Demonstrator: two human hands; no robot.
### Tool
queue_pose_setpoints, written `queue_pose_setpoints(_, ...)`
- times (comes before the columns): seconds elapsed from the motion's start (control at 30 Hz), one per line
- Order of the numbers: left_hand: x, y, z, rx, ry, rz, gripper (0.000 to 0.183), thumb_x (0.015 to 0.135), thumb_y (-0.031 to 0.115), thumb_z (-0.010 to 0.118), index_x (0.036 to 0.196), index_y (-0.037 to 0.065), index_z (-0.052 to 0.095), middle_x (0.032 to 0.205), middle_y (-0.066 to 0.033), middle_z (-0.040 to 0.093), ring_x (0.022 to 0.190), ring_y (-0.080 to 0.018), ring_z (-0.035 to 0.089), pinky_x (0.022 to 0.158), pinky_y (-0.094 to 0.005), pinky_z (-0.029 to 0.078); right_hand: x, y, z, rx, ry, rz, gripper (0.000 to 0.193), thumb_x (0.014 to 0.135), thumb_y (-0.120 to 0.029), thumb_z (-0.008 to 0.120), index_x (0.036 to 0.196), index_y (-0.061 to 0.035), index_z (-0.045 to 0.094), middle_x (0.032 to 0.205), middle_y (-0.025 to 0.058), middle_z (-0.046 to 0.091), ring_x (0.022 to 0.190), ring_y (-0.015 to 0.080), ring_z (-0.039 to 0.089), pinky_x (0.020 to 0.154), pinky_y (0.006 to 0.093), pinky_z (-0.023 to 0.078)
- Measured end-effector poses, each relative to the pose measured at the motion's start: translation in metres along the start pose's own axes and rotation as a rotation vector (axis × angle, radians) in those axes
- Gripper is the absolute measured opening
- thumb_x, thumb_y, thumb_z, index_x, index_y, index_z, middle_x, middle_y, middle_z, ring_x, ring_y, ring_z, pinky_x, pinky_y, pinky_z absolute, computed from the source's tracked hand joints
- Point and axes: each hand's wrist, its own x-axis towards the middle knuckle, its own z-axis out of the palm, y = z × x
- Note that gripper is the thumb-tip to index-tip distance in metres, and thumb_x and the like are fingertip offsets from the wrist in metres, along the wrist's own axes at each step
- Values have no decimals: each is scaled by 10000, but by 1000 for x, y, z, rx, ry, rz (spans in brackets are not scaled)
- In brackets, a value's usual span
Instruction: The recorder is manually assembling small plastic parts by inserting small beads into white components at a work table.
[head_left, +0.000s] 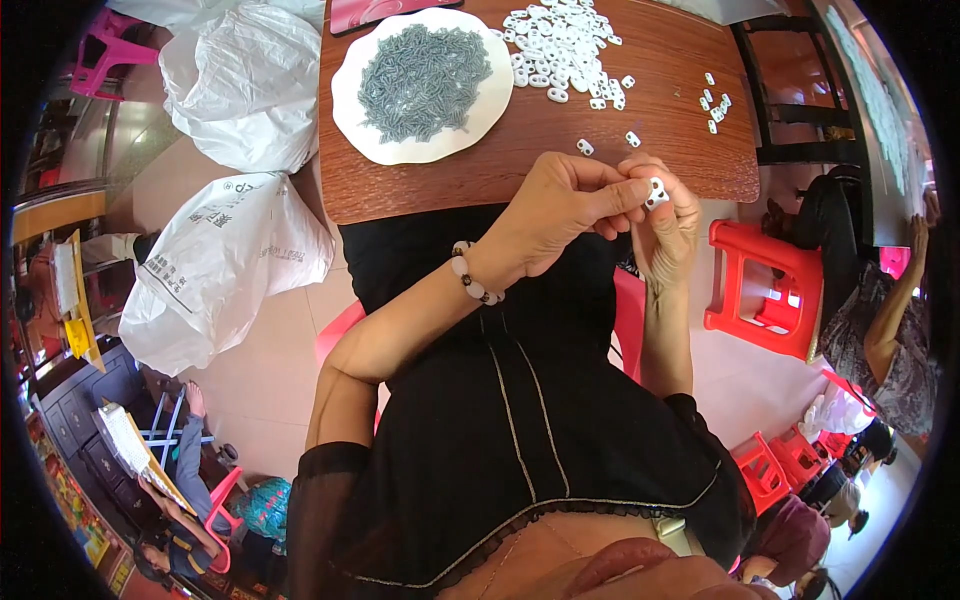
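Note:
Above the table's near edge, my left hand (570, 208) and my right hand (672, 222) meet with their fingers closed around a small white plastic piece with holes (656, 194). The left thumb presses on its left side, while the right fingers and thumb surround its other side. Whether a second small part sits between the fingertips is hidden. Just beyond my hands lie two loose white two-hole pieces (585, 146). A scalloped white plate (346, 100) at the far left of the table holds a heap of small grey rod-like pieces (425, 82).
A pile of white two-hole pieces (565, 45) spreads across the far side of the brown wooden table (480, 180), with a small group (713, 103) at right. White sacks (225, 265) stand left, a red stool (765, 285) right. Other people sit around the room.

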Motion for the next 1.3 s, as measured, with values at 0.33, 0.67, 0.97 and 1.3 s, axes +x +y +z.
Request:
queue_pose_setpoints(0.33,-2,0,0,-54,26,5,172,870,170,702,920,7,721,762,-23,652,628,-67,556,583,-196,455,2,-8,10,-41,-19,57,514,894,-374,644,1127,83,622,1150,208,611,1021,234,582,873,334,461)
queue_pose_setpoints(0.67,-6,0,6,-128,89,27,190,811,180,761,806,-6,726,667,-31,638,585,-69,554,535,-196,425,-1,-1,8,7,-36,18,476,909,-339,632,1112,91,628,1113,223,623,913,205,574,793,312,472)
queue_pose_setpoints(0.97,-9,-2,9,-213,122,1,173,818,175,753,791,7,723,667,-29,638,590,-64,558,540,-199,413,-2,2,15,15,14,-29,407,922,-289,627,1081,86,642,1060,197,633,833,172,580,725,268,478)
queue_pose_setpoints(1.3,0,-7,-3,-147,91,-7,178,887,180,683,905,5,712,800,-40,675,687,-72,591,630,-205,480,2,11,12,123,96,114,409,944,-298,597,1108,74,635,1086,196,642,867,160,591,752,276,483)
